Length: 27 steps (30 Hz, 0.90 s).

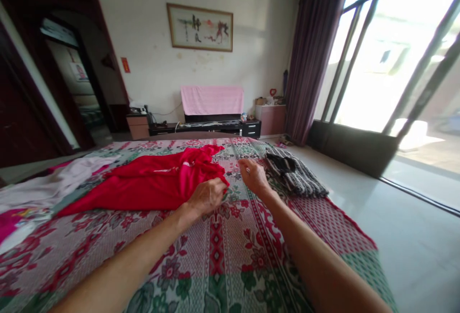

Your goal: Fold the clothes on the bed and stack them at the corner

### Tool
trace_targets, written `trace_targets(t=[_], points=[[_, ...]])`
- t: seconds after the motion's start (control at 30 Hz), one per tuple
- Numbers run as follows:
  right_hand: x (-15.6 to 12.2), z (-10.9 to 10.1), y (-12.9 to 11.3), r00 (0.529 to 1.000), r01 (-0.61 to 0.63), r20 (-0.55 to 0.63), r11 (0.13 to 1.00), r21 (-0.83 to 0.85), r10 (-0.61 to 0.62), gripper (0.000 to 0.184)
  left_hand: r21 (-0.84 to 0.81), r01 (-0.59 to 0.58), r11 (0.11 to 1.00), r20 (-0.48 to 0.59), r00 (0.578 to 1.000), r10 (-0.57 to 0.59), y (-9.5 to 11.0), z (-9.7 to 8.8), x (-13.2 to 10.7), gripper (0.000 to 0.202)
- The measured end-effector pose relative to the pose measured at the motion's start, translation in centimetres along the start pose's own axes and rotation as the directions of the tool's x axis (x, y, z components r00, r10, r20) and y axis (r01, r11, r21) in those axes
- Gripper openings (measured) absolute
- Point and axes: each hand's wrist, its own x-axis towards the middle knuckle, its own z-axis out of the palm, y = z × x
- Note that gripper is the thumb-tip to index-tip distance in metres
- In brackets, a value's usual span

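Note:
A red garment (151,181) lies spread on a flower-patterned bedcover (230,255). My left hand (207,195) is closed on the garment's right edge, pinching the red cloth. My right hand (254,176) hovers just to the right of that edge, fingers loosely curled, and I see nothing in it. A folded striped grey cloth (296,173) lies to the right of my right hand, near the cover's edge.
A pale pink-white garment (53,183) lies at the left of the bedcover. Beyond stand a low dark cabinet (212,127) draped with a pink towel (212,99), a doorway at left, and purple curtains beside large sliding windows at right. Pale tiled floor (395,236) runs along the right.

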Motion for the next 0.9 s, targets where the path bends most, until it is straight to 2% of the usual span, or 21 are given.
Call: trace_targets(t=[0.07,0.13,0.2,0.27,0.37,0.47,0.53,0.6,0.67,0.77,0.83,0.9], points=[[-1.3,2.4,-1.6,0.980,0.180,0.072,0.979,0.097,-0.187,0.030,0.026,0.048,0.998,-0.080,0.996,-0.046,-3.3,-1.4,-3.0,0.032],[-2.5,3.8,-2.8,0.947,0.294,0.091,0.945,0.142,-0.308,0.036,0.060,0.164,0.985,-0.139,0.978,-0.155,-6.9,-2.8,-6.3,0.034],[-3.4,4.3,-3.8,0.916,0.370,0.115,0.921,0.126,-0.384,0.042,0.118,0.275,0.954,-0.119,0.958,-0.262,-10.3,-4.1,-9.8,0.035],[-3.8,4.3,-4.8,0.875,0.446,0.166,0.890,0.089,-0.455,0.044,0.176,0.398,0.900,-0.110,0.917,-0.384,-13.4,-5.4,-13.0,0.034],[-3.8,4.4,-6.4,0.796,0.550,0.255,0.832,0.075,-0.549,0.047,0.240,0.514,0.824,-0.113,0.858,-0.502,-16.9,-6.8,-16.7,0.035],[-3.5,5.1,-7.9,0.747,0.592,0.309,0.800,0.091,-0.588,0.047,0.258,0.589,0.766,-0.153,0.808,-0.570,-19.0,-7.7,-18.5,0.035],[-3.3,5.8,-8.8,0.743,0.591,0.323,0.801,0.095,-0.587,0.038,0.248,0.625,0.740,-0.178,0.781,-0.599,-20.0,-8.1,-19.2,0.035],[-3.3,6.4,-9.3,0.760,0.567,0.328,0.819,0.085,-0.561,0.026,0.240,0.661,0.711,-0.193,0.750,-0.633,-21.0,-8.7,-19.9,0.036],[-3.4,6.7,-9.5,0.791,0.530,0.322,0.846,0.068,-0.521,0.016,0.239,0.715,0.657,-0.211,0.698,-0.684,-22.0,-9.4,-20.9,0.038],[-3.6,6.9,-9.4,0.823,0.492,0.293,0.868,0.063,-0.487,0.012,0.211,0.789,0.577,-0.240,0.614,-0.752,-23.3,-10.5,-22.8,0.042],[-3.6,7.0,-9.2,0.834,0.484,0.266,0.872,0.071,-0.484,0.013,0.180,0.800,0.572,-0.233,0.599,-0.766,-23.8,-11.1,-23.8,0.047],[-3.5,7.0,-8.9,0.843,0.482,0.229,0.873,0.078,-0.486,0.013,0.145,0.797,0.586,-0.186,0.604,-0.775,-24.2,-11.7,-24.4,0.051]])
